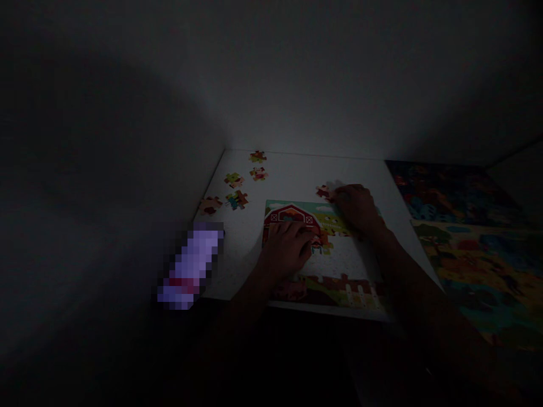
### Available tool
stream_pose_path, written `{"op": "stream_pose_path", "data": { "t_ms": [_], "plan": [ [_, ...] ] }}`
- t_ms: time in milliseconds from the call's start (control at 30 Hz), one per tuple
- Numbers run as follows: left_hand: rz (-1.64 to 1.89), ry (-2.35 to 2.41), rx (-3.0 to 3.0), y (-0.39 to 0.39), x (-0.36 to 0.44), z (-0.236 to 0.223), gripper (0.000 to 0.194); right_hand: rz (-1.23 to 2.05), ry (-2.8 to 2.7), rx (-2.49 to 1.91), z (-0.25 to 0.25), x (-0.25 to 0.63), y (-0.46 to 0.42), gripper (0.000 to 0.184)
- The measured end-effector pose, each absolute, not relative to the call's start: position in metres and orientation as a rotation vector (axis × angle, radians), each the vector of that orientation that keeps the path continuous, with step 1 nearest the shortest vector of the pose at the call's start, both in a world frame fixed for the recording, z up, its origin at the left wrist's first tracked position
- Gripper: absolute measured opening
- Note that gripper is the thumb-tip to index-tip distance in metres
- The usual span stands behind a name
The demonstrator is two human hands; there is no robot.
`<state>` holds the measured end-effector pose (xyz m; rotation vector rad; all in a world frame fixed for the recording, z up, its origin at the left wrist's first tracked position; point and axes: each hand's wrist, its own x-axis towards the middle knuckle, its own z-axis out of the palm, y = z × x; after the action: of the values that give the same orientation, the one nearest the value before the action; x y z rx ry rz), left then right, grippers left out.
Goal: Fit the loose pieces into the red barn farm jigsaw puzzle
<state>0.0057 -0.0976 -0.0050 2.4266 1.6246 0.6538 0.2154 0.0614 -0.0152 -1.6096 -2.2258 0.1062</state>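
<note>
Right hand (357, 208)'s touching a puzzle piece (323, 192) just beyond the barn section (293, 212), left hand (285, 250)'s resting on that; can't tell either's grip. Guessing it's being light, stiffish card, edges best.

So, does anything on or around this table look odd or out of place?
One thing stands out: a glowing violet, roughly rectangular object at the left edge of the white tabletop. It shows only as coarse blocks, so I can't tell what it is. No spill or damage shows in this dim light.
</note>
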Motion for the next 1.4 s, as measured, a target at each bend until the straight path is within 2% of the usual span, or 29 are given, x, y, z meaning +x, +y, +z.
{"op": "stream_pose_path", "data": {
  "t_ms": [133, 367, 733, 900, 1100, 1233, 1400],
  "plan": [
    [0.656, 1.634, 2.417, -0.097, 0.006, -0.005, 0.024, 0.18, -2.139, -1.646, -0.021, 0.216, 0.068, 0.035],
    [0.632, 1.633, 2.42, -0.097, 0.005, -0.002, 0.025, 0.158, -2.079, -1.702, -0.02, 0.216, 0.065, 0.04],
    [0.686, 1.626, 2.426, -0.094, 0.005, -0.005, 0.024, 0.244, -2.09, -1.681, -0.015, 0.218, 0.066, 0.033],
    [0.657, 1.633, 2.432, -0.094, 0.005, -0.003, 0.024, 0.216, -2.054, -1.712, -0.018, 0.208, 0.058, 0.05],
    [0.652, 1.644, 2.428, -0.094, 0.006, 0.0, 0.022, 0.291, -1.989, -1.755, -0.018, 0.206, 0.063, 0.041],
    [0.665, 1.631, 2.438, -0.093, 0.005, -0.003, 0.023, 0.401, -1.944, -1.769, -0.014, 0.207, 0.064, 0.042],
    [0.679, 1.627, 2.446, -0.093, 0.005, -0.003, 0.024, 0.613, -1.839, -1.578, -0.014, 0.21, 0.063, 0.037]
  ]
}}
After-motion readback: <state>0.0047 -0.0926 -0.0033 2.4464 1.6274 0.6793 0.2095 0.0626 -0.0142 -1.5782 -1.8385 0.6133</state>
